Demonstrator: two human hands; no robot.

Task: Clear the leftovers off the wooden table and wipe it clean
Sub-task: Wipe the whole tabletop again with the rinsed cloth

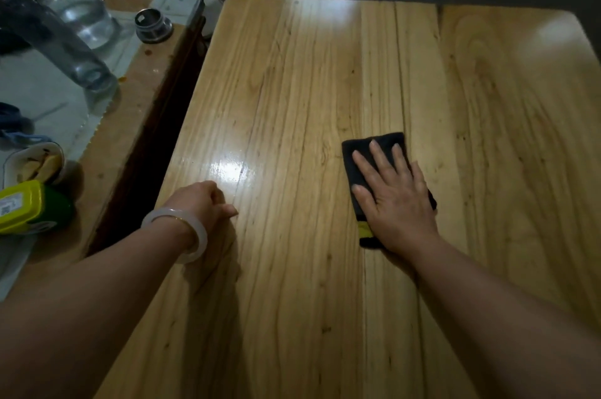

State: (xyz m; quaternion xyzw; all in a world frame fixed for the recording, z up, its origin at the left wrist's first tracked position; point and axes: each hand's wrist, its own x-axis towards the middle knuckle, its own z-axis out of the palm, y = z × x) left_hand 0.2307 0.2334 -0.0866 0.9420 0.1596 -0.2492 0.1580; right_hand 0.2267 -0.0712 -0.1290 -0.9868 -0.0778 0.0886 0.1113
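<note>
Cloth (374, 151) on wooden table (292, 89), bowl (32, 161) left on side counter (136, 99).

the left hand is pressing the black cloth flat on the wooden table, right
Not quite: in the head view it is the right hand pressing the black cloth flat on the wooden table. The left hand rests on the table, fingers curled, holding nothing.

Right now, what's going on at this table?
A person is wiping the wooden table. The right hand presses flat on a dark cloth, fingers straight, near the middle of the top. The left hand rests on the wood near the left edge, fingers curled, holding nothing. No leftovers show on this table; a bowl of scraps and a yellow-green container sit on the side table to the left.
</note>
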